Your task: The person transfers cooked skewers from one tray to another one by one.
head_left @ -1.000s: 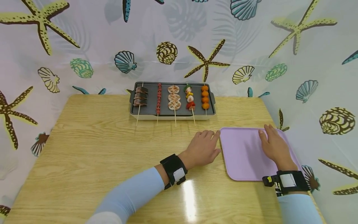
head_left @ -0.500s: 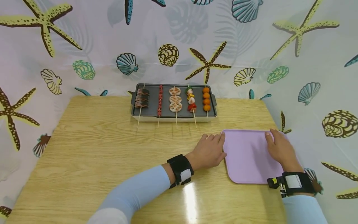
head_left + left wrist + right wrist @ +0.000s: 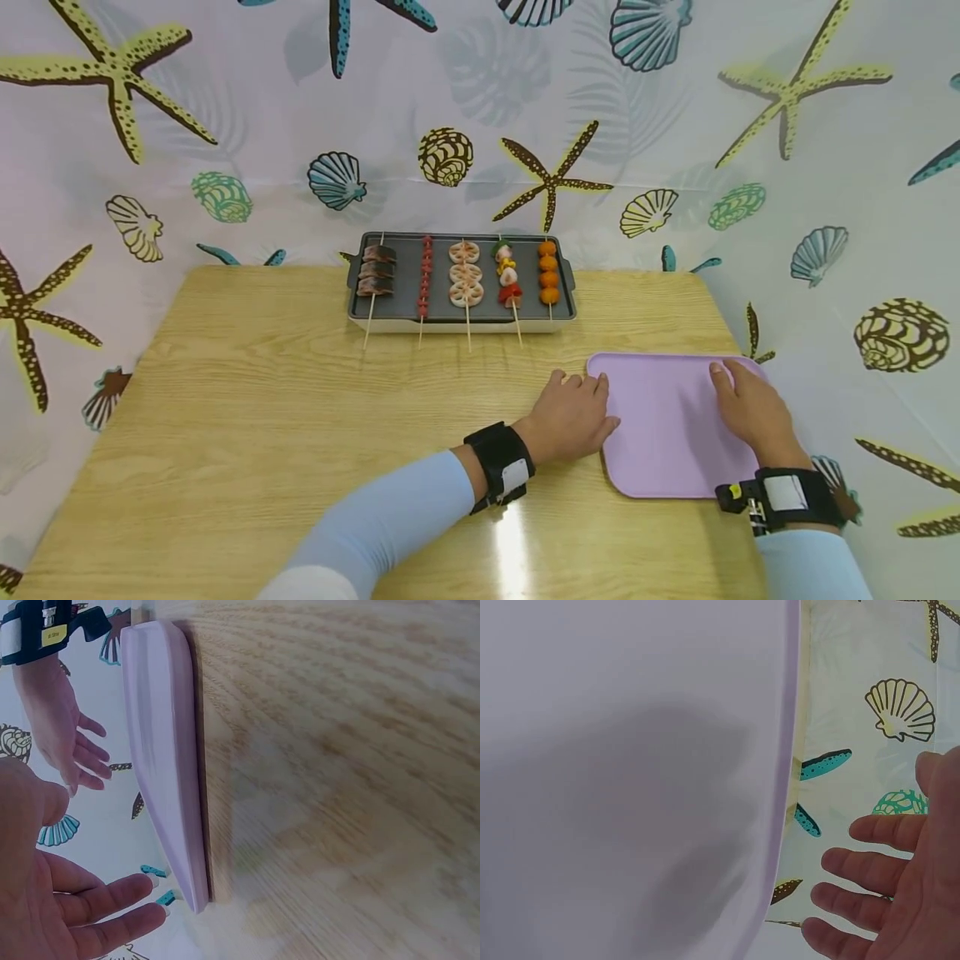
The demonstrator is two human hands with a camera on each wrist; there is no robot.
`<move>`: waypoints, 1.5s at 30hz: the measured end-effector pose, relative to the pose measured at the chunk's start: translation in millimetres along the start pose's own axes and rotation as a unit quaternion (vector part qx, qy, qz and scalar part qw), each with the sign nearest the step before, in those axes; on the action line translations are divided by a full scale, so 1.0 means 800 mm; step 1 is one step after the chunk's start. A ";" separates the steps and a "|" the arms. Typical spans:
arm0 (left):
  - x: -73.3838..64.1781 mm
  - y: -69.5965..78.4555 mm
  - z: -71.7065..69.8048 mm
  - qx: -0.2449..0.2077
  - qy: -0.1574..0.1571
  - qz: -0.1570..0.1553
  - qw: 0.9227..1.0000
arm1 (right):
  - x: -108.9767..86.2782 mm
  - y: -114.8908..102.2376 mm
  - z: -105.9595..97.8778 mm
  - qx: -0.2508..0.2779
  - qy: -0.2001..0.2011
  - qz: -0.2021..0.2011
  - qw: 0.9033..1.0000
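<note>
A shallow lilac tray (image 3: 652, 433) lies on the right side of the wooden table. My left hand (image 3: 572, 418) hovers over the tray's left edge, fingers loosely bent and holding nothing. In the left wrist view, the fingers (image 3: 112, 900) show apart from the tray's rim (image 3: 180, 735). Toward the tray's right side, my right hand (image 3: 757, 421) hangs above it with relaxed fingers. The right wrist view has that hand's fingers (image 3: 862, 870) spread beside the rim (image 3: 786, 720), with nothing between them and a shadow on the tray.
A dark grill plate (image 3: 442, 310) on a pale base stands at the table's back. Across it lie several food skewers, among them lotus slices (image 3: 466, 273) and orange balls (image 3: 549, 272); several sticks overhang its front. A shell-patterned cloth (image 3: 480, 100) hangs behind and to the right.
My left hand has shifted rightward, from beside the tray to over its left edge. The right hand has moved slightly to the right. The tray and skewers have stayed in place.
</note>
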State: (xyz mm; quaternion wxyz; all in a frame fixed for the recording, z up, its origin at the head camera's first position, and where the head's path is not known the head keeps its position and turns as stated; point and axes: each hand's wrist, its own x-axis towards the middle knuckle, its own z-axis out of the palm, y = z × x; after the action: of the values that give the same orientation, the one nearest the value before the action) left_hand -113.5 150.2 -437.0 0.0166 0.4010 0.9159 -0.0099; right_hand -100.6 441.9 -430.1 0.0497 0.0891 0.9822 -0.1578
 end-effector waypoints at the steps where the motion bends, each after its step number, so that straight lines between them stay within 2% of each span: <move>1: 0.001 0.001 0.001 -0.001 -0.001 -0.002 1.000 | 0.000 0.000 -0.001 -0.002 -0.002 0.004 1.000; 10: 0.009 0.007 0.006 0.013 -0.020 -0.014 1.000 | -0.001 0.008 -0.003 0.006 0.004 0.020 1.000; 19: 0.017 0.011 0.008 0.000 -0.006 -0.069 0.998 | -0.002 0.027 -0.007 0.012 0.017 0.045 0.999; 23: 0.020 0.015 0.011 -0.009 -0.006 -0.084 0.996 | -0.005 0.036 -0.010 0.006 0.019 0.066 0.998; 30: 0.023 0.016 0.018 -0.026 -0.001 -0.092 0.995 | -0.003 0.046 -0.015 0.018 0.013 0.091 0.996; 38: 0.031 0.020 0.022 -0.042 0.007 -0.099 0.994 | 0.008 0.065 -0.020 0.038 0.006 0.145 0.989; 45: 0.040 0.016 0.028 -0.070 0.004 -0.115 0.991 | 0.013 0.073 -0.022 0.007 0.020 0.154 0.988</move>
State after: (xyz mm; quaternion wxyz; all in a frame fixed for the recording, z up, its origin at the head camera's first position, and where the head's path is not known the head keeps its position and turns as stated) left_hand -125.1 181.6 -460.8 0.0395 0.2914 0.9543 0.0537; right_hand -100.7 503.6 -432.4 0.0529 0.2431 0.9564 -0.1531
